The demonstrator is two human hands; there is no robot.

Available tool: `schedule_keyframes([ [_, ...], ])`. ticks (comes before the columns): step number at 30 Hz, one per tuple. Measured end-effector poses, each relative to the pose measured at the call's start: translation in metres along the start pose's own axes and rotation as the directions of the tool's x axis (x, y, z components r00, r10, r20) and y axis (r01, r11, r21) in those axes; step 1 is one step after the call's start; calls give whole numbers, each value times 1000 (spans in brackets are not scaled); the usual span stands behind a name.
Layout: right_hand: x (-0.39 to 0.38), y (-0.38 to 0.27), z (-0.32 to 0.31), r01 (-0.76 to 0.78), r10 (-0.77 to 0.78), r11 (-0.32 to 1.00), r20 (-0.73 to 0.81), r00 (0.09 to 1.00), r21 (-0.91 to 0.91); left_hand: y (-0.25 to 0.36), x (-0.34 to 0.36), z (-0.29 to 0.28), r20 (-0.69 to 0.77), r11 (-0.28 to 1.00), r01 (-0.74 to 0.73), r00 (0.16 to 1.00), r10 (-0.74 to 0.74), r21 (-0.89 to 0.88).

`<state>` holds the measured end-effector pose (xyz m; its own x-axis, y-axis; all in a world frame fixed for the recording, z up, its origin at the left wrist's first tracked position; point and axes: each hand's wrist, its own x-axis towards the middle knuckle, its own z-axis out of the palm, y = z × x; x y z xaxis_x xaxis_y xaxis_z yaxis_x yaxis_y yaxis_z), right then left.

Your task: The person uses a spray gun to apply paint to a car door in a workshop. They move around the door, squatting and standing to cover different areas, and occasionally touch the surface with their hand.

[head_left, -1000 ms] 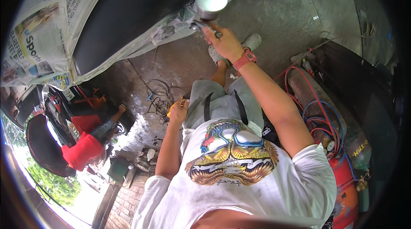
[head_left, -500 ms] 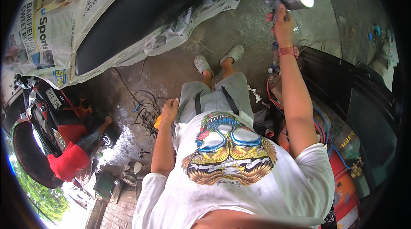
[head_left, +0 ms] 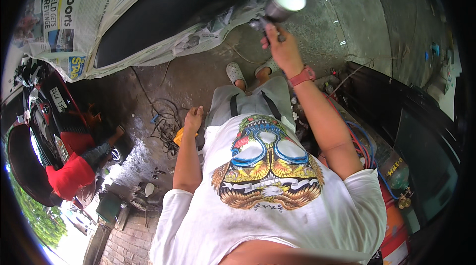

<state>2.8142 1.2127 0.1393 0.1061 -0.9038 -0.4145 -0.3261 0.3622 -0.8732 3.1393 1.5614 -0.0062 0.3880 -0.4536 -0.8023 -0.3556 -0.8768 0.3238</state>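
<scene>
My right hand [head_left: 286, 52] is wrapped around the grip of a spray gun [head_left: 284, 8], a metal one with a cup whose pale round top faces up. A red band circles that wrist. The gun is held out ahead, beside the curved black car panel [head_left: 163, 14], apart from it as far as I can see. Newspaper [head_left: 82, 9] masks the area around the panel. My left hand [head_left: 194, 117] hangs low by my left thigh. Its fingers are loosely curled in, and nothing shows in them.
Tangled hoses [head_left: 167, 123] and a yellow object [head_left: 179, 137] lie on the floor at left. Farther left, a person in a red shirt [head_left: 72, 176] is beside a red vehicle [head_left: 74, 141]. At right are a dark car panel [head_left: 386, 91], red and blue hoses [head_left: 366, 143] and a greenish tank [head_left: 396, 166].
My right hand has swung the spray gun left, closer to the black panel, and the cup's top has tilted upward. My left hand stays near my thigh.
</scene>
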Motion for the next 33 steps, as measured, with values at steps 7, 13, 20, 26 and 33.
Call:
schedule_keyframes([
  [7, -23, -26, 35, 34, -47, 998, 257, 965, 55, -29, 10, 7, -6, 1000, 17, 1000, -17, -12],
  [13, -12, -48, -27, -4, 1, 999, 83, 997, 34, -23, 15, 13, 12, 999, 16, 1000, -16, -36],
  [20, 23, -46, -140, 21, -31, 999, -224, 974, -47, 6, 23, 15, -24, 993, -59, 998, 57, -101],
  [26, 39, -62, -186, 83, -109, 993, -393, 913, -84, 21, 24, 6, 40, 995, -23, 999, 27, -98],
  [33, 5, -85, -138, 61, -66, 998, -244, 967, -29, 10, 28, 12, 34, 995, 8, 999, -5, -96],
])
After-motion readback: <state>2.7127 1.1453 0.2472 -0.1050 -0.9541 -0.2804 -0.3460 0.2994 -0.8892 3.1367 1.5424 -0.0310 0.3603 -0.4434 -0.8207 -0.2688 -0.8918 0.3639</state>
